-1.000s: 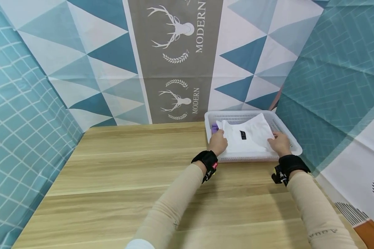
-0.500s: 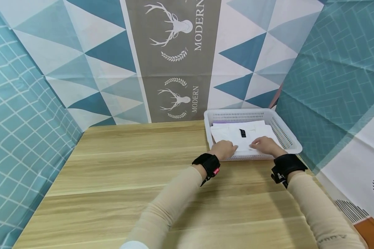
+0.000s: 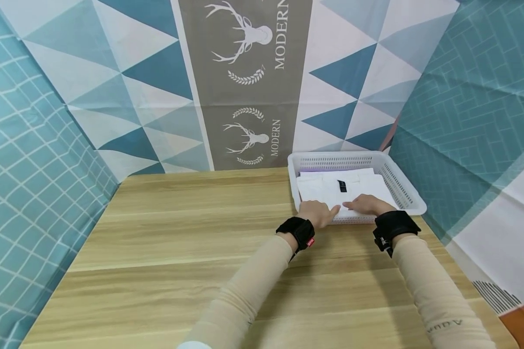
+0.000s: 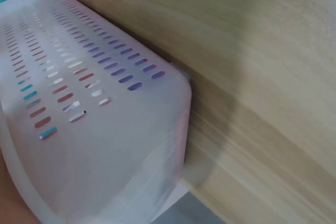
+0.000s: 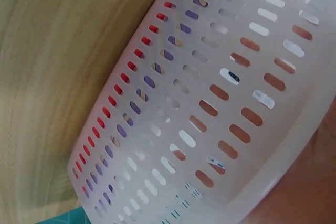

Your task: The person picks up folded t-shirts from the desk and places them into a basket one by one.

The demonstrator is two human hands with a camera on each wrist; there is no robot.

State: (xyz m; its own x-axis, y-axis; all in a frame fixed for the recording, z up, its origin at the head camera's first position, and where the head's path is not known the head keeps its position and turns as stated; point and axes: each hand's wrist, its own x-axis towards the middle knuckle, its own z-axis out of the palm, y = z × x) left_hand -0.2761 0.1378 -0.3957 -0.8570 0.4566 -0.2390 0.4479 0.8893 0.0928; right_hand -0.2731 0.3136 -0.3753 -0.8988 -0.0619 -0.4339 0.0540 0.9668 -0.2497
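Observation:
A folded white garment (image 3: 362,186) with a small black label (image 3: 342,186) lies flat in a white perforated plastic basket (image 3: 412,206). My left hand (image 3: 316,213) reaches over the basket's near rim with its thumb extended to the right, against the garment's near edge. Just right of it, my right hand (image 3: 366,204) also rests over the near rim, thumb pointing left. The thumbs almost meet. Skin of the right hand shows through upper slots of the basket wall (image 5: 210,129) in the right wrist view. Most fingers are hidden in the head view.
Purple and red items show through the basket's lower slots (image 4: 135,86) beneath the white cloth. The basket stands at the back right of a wooden table (image 3: 157,252), close to a patterned cloth wall (image 3: 253,97) and a teal side wall (image 3: 471,111).
The garment went from lifted and gripped at both sides to lying flat in the basket. Both hands moved inward along its near edge, and their thumbs came closer together.

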